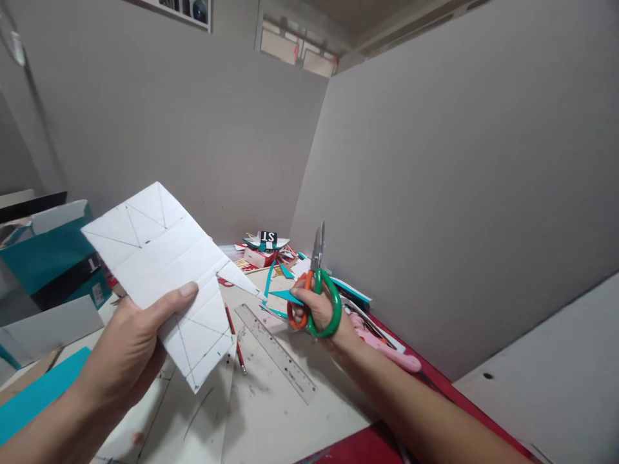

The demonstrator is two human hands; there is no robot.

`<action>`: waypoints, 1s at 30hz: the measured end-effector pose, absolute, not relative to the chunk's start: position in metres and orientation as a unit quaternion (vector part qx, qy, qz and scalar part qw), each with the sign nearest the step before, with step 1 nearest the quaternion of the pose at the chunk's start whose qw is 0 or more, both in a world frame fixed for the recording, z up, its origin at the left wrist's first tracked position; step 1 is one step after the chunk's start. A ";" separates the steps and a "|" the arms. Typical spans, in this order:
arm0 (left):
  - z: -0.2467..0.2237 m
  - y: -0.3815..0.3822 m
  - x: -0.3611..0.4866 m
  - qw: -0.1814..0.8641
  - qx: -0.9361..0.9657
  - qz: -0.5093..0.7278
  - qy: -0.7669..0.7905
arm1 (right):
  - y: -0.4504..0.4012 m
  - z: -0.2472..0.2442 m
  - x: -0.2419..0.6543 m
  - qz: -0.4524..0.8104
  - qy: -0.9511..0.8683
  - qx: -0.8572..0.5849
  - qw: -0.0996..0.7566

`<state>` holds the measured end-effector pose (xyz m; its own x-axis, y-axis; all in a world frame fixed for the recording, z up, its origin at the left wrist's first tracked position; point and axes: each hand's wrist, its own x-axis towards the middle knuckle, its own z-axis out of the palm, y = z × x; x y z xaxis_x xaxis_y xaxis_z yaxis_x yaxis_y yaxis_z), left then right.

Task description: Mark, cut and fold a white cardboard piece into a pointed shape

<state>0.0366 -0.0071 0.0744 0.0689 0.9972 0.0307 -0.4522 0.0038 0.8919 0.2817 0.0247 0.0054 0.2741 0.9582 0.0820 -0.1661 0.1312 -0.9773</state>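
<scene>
My left hand (128, 338) grips a white piece of card (164, 258), its thumb on top and the other fingers hidden beneath. Dark lines forming triangles and small marks are drawn on the card, and a narrow pointed strip juts from its right edge. In my right hand (316, 309) are scissors (334, 303) with green and orange handles, their blades pointing up and looking closed. A small teal scrap (285, 296) is at my right thumb and fingertips, apparently pinched there.
On the table lie a clear ruler (278, 351) and a red pencil (236, 341). Paper scraps and sticks pile up at the back around a black label (268, 237). A pink-handled tool (387, 348) rests at the right edge. Teal boxes (53, 238) stand left; grey partitions (435, 161) enclose the table.
</scene>
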 end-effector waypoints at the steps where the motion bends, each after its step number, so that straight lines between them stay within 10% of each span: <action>1: 0.074 -0.006 0.039 0.611 0.387 0.592 0.355 | 0.029 0.005 0.286 0.430 -0.418 -0.499 0.626; 14: 0.057 -0.001 0.046 0.598 0.412 0.582 0.366 | 0.029 0.010 0.303 0.344 -0.538 -0.550 0.539; 30: 0.030 0.000 0.052 0.684 0.547 0.385 0.291 | -0.026 0.001 0.251 0.562 -0.493 -0.391 0.536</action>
<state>0.0523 -0.0004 0.0304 0.5344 0.8450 0.0225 -0.2084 0.1059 0.9723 0.2510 -0.0260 0.0012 -0.1185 0.9889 0.0892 -0.2171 0.0619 -0.9742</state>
